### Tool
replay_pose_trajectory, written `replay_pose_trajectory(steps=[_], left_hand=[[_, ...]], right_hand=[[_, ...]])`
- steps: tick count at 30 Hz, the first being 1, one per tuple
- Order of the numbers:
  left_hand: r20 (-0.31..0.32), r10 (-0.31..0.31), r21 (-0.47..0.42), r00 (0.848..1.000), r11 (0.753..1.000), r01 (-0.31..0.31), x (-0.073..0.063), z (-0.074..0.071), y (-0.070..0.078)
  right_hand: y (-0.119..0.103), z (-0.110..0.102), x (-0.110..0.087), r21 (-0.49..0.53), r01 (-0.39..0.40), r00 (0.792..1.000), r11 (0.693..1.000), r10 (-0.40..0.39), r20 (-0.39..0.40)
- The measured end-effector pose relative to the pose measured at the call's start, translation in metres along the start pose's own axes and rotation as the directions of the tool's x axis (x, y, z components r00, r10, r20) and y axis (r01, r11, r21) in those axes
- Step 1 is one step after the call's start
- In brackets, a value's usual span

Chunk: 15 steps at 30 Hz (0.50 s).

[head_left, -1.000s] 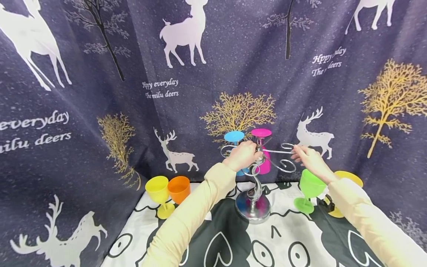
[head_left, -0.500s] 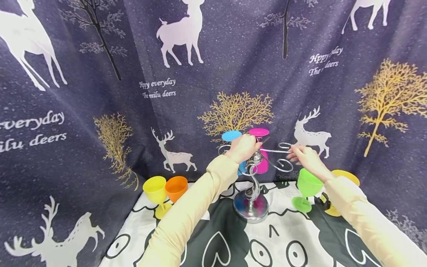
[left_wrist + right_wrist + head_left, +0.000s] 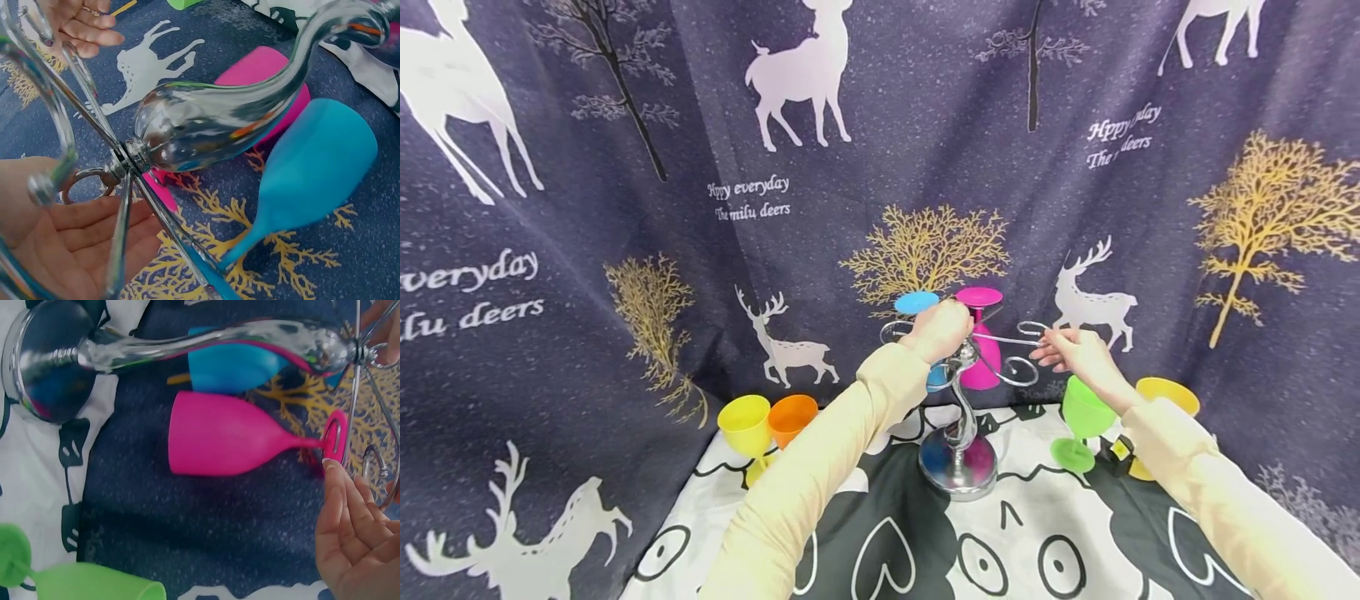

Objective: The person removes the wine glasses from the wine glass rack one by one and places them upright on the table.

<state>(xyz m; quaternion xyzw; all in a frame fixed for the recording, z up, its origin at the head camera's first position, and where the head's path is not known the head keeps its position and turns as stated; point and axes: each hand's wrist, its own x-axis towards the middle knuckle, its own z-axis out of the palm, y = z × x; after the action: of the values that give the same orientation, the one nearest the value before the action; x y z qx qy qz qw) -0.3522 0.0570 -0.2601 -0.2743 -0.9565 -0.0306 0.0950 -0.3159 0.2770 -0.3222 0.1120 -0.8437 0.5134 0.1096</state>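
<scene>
A shiny chrome wine glass rack [image 3: 958,467] with a round base, a curved stem and curling wire arms stands on the cloth. My left hand [image 3: 942,329] holds its top at the hub, and in the left wrist view the fingers lie behind the ring there. At the right, my right hand [image 3: 1071,350] pinches the curled end of one wire arm. Two plastic goblets hang upside down at the rack's back: a blue goblet [image 3: 319,169], partly hidden by the left hand in the head view, and a pink goblet [image 3: 231,434]. Their feet are uppermost.
A yellow goblet [image 3: 747,425] and an orange goblet [image 3: 792,417] stand at the left, partly behind the left sleeve. A green goblet [image 3: 1086,408] and another yellow goblet [image 3: 1168,393] stand right. A deer-patterned curtain [image 3: 850,183] hangs close behind.
The hub and wire arms have shifted slightly left with both hands, while the base stays put. The whole head view has also drifted a little. Both hands keep their hold.
</scene>
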Motion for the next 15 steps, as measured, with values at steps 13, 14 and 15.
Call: replay_pose_trajectory(steps=[13,14,15], left_hand=[[0.068,0.127,-0.076,0.990,0.990,-0.122,-0.012,-0.010,-0.016],[0.073,0.136,-0.072,0.988,0.989,-0.131,-0.013,-0.011,-0.016],[0.079,0.142,-0.072,0.987,0.988,-0.136,-0.014,-0.012,-0.017]], right_hand=[[0.137,-0.001,0.034,0.226,0.008,0.996,0.974,-0.028,0.086],[0.163,-0.002,0.043,0.205,0.016,0.997,0.979,-0.031,0.070],[0.177,-0.002,0.045,0.207,0.033,0.997,0.978,-0.047,0.065]])
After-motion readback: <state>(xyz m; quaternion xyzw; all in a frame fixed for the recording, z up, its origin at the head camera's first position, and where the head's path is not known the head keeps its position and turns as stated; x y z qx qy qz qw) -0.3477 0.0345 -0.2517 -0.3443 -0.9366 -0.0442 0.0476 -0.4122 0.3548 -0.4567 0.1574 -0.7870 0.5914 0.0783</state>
